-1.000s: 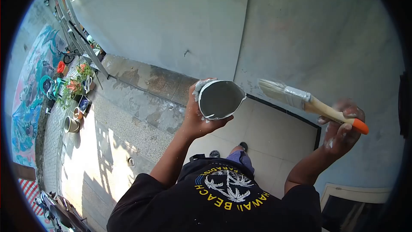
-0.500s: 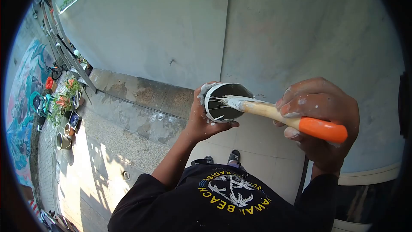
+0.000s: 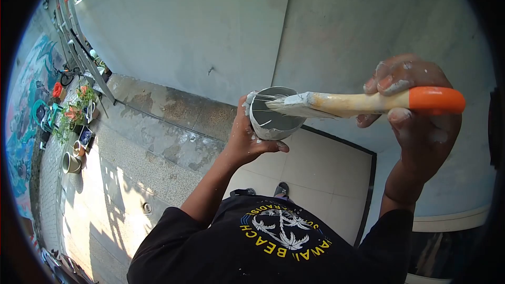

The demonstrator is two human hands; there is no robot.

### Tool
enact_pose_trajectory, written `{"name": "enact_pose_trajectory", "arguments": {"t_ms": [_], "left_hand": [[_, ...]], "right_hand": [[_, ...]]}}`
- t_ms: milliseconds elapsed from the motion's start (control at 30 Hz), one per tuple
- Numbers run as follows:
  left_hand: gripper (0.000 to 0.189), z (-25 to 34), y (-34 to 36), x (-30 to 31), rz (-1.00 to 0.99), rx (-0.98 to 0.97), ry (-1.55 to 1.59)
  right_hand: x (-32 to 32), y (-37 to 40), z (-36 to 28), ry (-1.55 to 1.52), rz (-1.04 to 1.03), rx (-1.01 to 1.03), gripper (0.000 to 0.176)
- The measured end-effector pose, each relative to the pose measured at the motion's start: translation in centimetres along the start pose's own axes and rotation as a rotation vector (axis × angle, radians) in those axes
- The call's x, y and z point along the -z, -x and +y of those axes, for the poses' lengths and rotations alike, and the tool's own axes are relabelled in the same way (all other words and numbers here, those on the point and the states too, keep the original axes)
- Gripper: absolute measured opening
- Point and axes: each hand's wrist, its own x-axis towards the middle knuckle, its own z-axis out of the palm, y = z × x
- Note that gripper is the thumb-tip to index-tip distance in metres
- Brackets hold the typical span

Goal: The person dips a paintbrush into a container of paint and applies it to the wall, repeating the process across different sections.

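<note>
The left hand grips the container from the side, fingers wrapped around its wall and thumb extended below. The container is held in the air in front of the torso, its mouth facing the viewer; the rim is uneven and coated with grey-white residue.

The right hand grips the paintbrush by its handle, fingers closed near the orange end. The brush lies across the right edge of the rim, its bristles directed into the mouth; contact between bristles and inner wall cannot be determined.

Ahead, the grey wall carries a vertical edge above the container. Below, the tiled floor ends at a dark border strip on the right. Paved ground spans from the left forearm to the potted plants. The ladder stands well apart from both hands.
</note>
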Motion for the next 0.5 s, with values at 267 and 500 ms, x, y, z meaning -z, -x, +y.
{"name": "enact_pose_trajectory", "arguments": {"t_ms": [267, 500], "left_hand": [[0.104, 0.0, -1.0, 0.3, -0.072, 0.04, 0.242], [0.102, 0.6, -1.5, 0.4, -0.126, 0.068, 0.349]], "right_hand": [[-1.5, -4.0, 4.5, -0.229, -0.29, -0.379, 0.029], [-2.6, -5.1, 7.0, -0.24, -0.336, -0.526, 0.032]]}}
